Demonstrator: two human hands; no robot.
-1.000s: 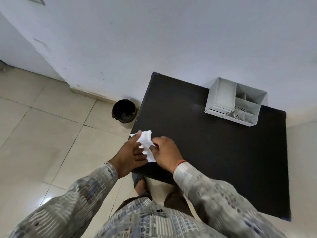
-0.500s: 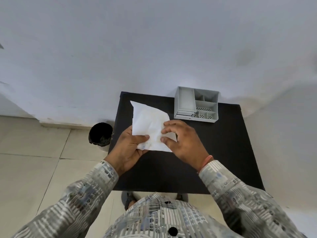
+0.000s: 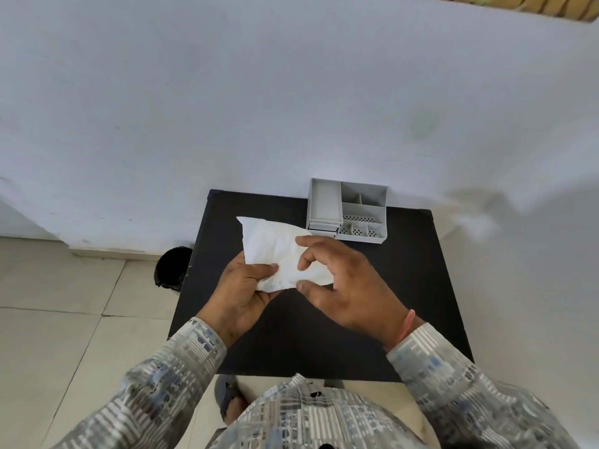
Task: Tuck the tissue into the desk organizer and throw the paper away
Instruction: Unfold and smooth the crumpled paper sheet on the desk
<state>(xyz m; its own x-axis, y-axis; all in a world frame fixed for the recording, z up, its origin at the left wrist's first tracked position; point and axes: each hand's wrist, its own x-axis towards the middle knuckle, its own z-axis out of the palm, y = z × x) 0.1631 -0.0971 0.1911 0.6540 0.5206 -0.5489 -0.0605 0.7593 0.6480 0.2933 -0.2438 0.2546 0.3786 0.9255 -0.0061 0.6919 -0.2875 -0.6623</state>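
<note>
Both the left hand [image 3: 241, 288] and right hand [image 3: 343, 286] pinched the white tissue [image 3: 275, 251], not yet inside the gray organizer [image 3: 348, 210].

Left hand [image 3: 241, 293] pinches white tissue [image 3: 278, 251] over black table [image 3: 405, 286]; right hand [image 3: 350, 286] touching it.

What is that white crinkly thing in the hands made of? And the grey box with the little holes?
The white sheet looks like thin tissue or soft paper: it is matte, creased and droops where the left hand and right hand pinch it. The grey desk organizer looks like moulded plastic: smooth, even colour, thin straight walls and neat punched holes in its floor. Metal cannot be ruled out.
</note>
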